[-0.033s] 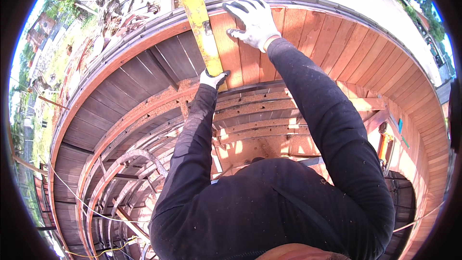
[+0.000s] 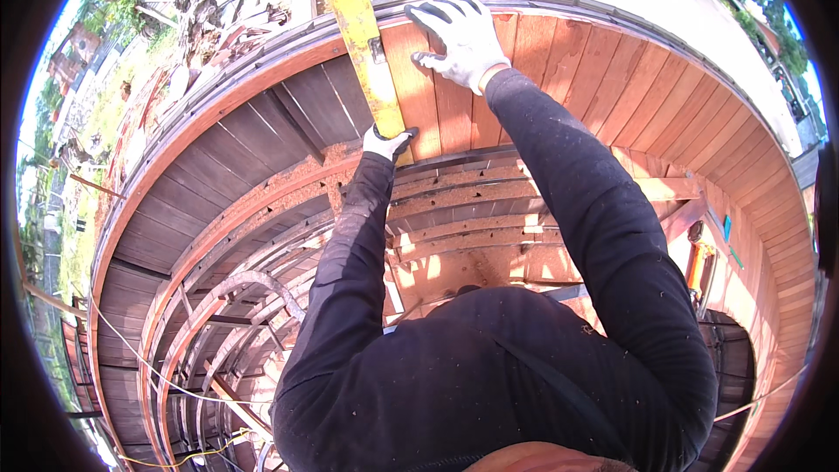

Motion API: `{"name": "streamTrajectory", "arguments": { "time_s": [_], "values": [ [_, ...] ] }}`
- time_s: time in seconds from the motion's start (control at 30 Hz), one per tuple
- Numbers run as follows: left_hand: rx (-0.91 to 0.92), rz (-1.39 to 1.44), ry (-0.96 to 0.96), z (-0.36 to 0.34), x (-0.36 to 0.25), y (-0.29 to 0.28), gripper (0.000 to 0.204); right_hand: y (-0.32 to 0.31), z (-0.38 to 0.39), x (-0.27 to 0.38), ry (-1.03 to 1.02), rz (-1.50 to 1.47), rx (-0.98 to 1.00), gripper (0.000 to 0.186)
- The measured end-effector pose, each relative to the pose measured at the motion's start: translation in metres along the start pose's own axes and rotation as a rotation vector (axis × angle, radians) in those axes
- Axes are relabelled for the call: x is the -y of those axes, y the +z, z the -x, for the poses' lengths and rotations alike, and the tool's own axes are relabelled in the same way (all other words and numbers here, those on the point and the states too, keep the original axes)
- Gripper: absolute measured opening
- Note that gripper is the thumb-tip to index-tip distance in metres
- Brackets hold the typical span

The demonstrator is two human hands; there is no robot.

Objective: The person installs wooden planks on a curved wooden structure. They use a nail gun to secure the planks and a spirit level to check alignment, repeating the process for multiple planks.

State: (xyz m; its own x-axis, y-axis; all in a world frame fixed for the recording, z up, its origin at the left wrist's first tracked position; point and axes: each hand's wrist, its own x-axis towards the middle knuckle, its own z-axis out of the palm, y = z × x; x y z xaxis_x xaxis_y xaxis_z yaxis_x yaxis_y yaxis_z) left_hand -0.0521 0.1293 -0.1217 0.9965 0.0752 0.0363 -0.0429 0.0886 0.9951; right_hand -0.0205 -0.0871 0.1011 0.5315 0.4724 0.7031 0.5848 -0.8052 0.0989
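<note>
A long, worn yellow spirit level (image 2: 363,44) lies across the upright wooden planks of a curved wall, its upper end reaching past the rim. My left hand (image 2: 389,143), in a white and grey glove, is closed round the level's lower end. To the right of the level, my gloved right hand (image 2: 459,39) rests on the reddish planks (image 2: 454,114) near the top edge, fingers spread and holding nothing. The level runs along the line where these lighter planks meet the dark boards (image 2: 297,109) on the left.
Curved wooden ribs (image 2: 463,201) run below the planking. A bent, pipe-like piece (image 2: 262,281) curves at lower left, near a thin line (image 2: 149,358). An orange and yellow tool (image 2: 696,262) is by the right wall. Outside are a tree trunk (image 2: 188,0) and pale ground.
</note>
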Motion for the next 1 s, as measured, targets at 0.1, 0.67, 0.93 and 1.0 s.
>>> {"name": "streamTrajectory", "arguments": {
  "time_s": [0.1, 0.67, 0.93, 1.0],
  "values": [
    [0.007, 0.003, -0.007, 0.000, -0.002, -0.001, 0.029, -0.002, 0.000, 0.002, 0.009, -0.006, 0.006, 0.065],
    [0.072, -0.002, -0.039, -0.007, -0.012, 0.002, 0.033, -0.007, -0.008, 0.002, 0.016, 0.000, 0.019, 0.070],
    [0.117, -0.033, -0.037, -0.006, -0.015, -0.001, 0.039, -0.013, -0.008, 0.002, 0.008, 0.007, 0.027, 0.073],
    [0.119, 0.021, -0.025, -0.007, -0.011, -0.002, 0.041, -0.013, -0.008, 0.003, 0.003, -0.001, 0.017, 0.072]
  ]
}}
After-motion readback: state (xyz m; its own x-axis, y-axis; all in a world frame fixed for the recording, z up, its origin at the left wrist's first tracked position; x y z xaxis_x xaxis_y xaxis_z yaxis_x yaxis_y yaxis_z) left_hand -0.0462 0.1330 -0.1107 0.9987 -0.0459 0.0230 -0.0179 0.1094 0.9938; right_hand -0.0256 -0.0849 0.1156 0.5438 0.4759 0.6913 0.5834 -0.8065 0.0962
